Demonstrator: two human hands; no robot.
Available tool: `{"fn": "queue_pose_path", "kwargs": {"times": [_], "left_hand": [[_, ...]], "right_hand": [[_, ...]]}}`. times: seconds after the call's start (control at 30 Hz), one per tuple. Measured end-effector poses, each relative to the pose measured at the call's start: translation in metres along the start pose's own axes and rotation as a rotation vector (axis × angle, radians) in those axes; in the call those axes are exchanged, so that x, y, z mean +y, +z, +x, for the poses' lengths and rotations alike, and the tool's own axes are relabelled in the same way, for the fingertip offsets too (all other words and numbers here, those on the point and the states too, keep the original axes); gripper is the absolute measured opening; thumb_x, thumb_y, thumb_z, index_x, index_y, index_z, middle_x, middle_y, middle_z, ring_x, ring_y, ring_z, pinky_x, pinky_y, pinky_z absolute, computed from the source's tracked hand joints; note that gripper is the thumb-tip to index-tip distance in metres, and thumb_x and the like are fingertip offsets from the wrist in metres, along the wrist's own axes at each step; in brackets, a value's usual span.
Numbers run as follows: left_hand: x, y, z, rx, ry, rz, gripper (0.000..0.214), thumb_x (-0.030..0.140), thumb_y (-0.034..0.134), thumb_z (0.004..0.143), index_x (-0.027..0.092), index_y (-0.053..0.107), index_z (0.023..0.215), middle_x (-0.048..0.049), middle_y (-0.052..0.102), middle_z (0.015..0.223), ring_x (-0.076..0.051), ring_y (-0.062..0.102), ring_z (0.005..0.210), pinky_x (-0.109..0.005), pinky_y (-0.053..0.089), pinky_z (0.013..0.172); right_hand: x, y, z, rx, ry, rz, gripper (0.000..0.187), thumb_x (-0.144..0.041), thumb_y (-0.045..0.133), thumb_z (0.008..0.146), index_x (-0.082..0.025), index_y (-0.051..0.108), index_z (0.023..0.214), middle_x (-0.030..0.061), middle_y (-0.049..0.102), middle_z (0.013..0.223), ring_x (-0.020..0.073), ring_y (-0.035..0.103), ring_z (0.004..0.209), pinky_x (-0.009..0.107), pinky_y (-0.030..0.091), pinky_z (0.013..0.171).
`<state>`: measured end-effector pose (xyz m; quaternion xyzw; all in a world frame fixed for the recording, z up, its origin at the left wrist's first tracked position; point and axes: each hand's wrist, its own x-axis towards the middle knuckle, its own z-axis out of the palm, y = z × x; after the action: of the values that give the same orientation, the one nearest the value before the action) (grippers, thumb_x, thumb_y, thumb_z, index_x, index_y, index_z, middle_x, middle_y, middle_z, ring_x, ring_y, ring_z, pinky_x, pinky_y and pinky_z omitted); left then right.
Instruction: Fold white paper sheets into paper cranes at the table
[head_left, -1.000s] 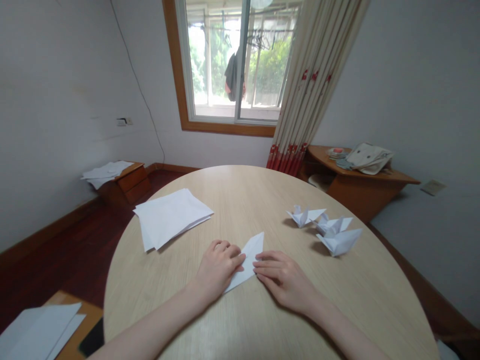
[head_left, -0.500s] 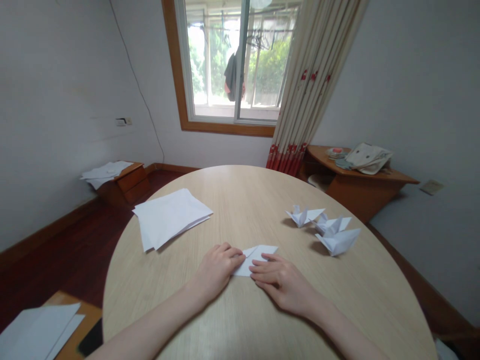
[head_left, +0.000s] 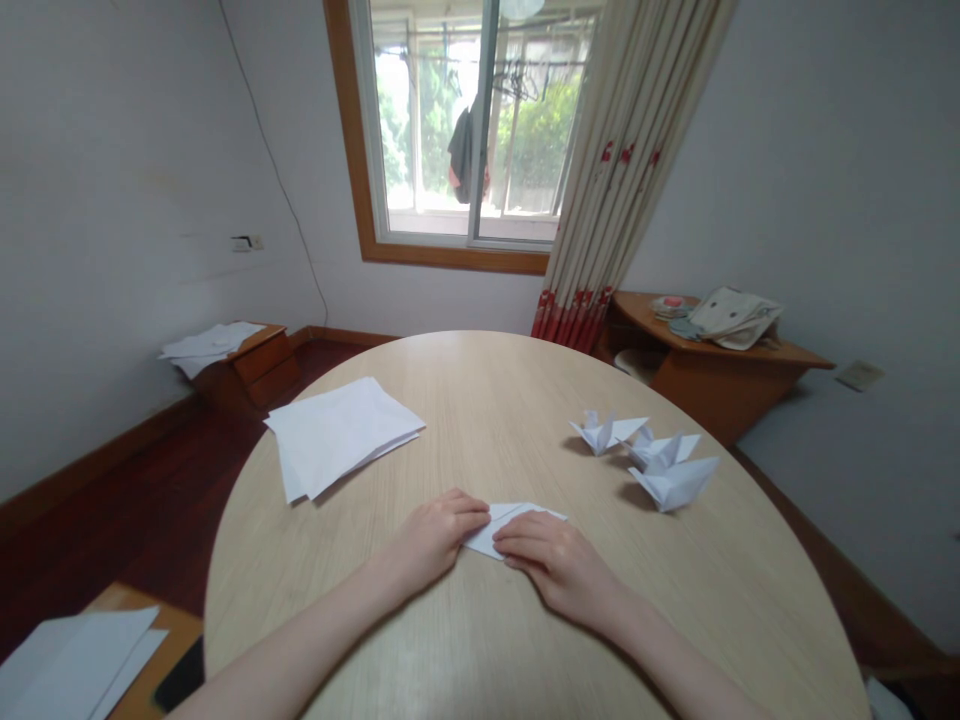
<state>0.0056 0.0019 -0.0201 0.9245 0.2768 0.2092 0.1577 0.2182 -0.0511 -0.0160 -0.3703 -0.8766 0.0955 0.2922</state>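
A folded white sheet of paper point(head_left: 484, 538) lies on the round wooden table point(head_left: 480, 640) in front of me, with a slanting fold line across its top. My left hand point(head_left: 444, 528) grips its left end, fingers closed and the thumb side hidden. From the right, my right hand point(head_left: 553, 556) covers much of the sheet. Its fingers are held together and pressed on the paper, whose tip shows beyond the knuckles. Farther right stand several folded paper birds, the nearest paper bird point(head_left: 675, 485) tilted with one broad wing toward me.
At the table's left lies a stack of white paper point(head_left: 345, 435). More sheets point(head_left: 90, 660) lie on a low wooden surface at the lower left, beside a dark object point(head_left: 180, 680). A corner desk point(head_left: 720, 365) holding a cloth bag point(head_left: 735, 315) stands at the back right.
The folded paper has turned slightly clockwise, its right tip now lower and farther right. My right hand's fingers have drawn closer together and a little left over it.
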Motion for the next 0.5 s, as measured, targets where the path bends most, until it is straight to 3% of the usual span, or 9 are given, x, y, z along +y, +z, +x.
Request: {"fn": "queue_pose_path", "kwargs": {"times": [0.3, 0.5], "left_hand": [[0.007, -0.002, 0.001, 0.046, -0.029, -0.095, 0.026, 0.013, 0.044, 0.095, 0.017, 0.066, 0.108, -0.0062, 0.068, 0.111, -0.018, 0.06, 0.102, -0.032, 0.05, 0.091], [0.012, -0.006, 0.001, 0.038, -0.06, -0.085, 0.02, 0.016, 0.045, 0.095, 0.017, 0.065, 0.1, -0.0062, 0.067, 0.109, -0.019, 0.059, 0.102, -0.032, 0.048, 0.091]], "right_hand": [[0.001, -0.001, 0.0, 0.004, 0.068, -0.024, 0.016, -0.021, 0.05, 0.094, -0.021, 0.067, 0.094, 0.0057, 0.071, 0.095, 0.0198, 0.064, 0.089, 0.034, 0.052, 0.079], [0.001, -0.002, 0.0, 0.0, 0.1, 0.004, 0.019, -0.022, 0.048, 0.095, -0.021, 0.066, 0.09, 0.0051, 0.07, 0.093, 0.0199, 0.064, 0.087, 0.032, 0.051, 0.077]]}}
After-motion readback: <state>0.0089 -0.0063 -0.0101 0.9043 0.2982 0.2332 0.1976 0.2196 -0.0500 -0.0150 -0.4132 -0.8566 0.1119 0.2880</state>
